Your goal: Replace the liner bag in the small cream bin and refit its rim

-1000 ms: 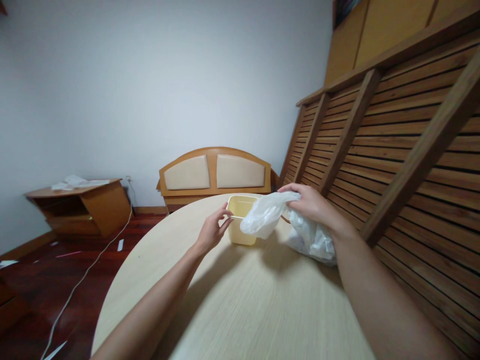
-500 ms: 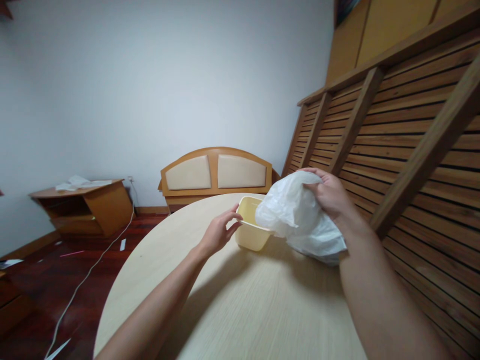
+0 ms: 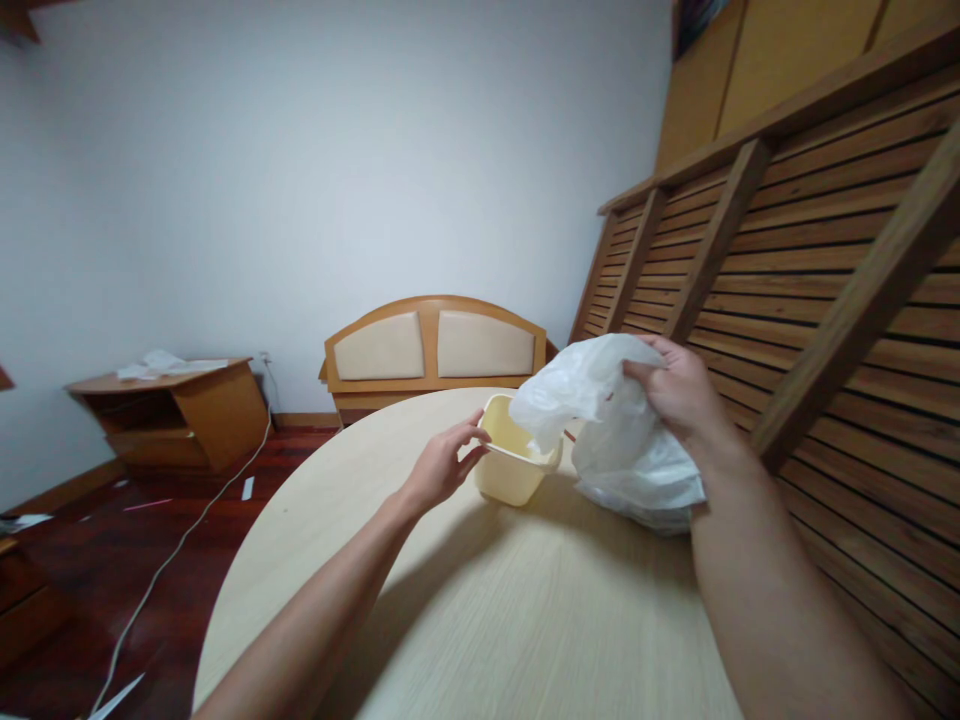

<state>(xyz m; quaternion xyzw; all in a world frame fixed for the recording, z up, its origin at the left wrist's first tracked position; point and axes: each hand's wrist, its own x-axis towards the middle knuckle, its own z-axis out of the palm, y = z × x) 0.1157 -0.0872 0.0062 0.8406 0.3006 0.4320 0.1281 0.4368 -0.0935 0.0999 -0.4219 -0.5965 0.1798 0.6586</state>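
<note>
White plastic, in the head view: the bag (image 3: 637,455) beside the yellow tub (image 3: 510,482) at the table (image 3: 480,620) looks light, limp, slippery, best held by bunched folds. The right hand (image 3: 679,390) pinches its top; the left hand (image 3: 442,468) pinches the tub's rim.

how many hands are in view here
2: the left hand pinches the rim of the yellow container, and the right hand grips the white plastic bag. Some right-hand fingers are hidden behind the bag.
</note>
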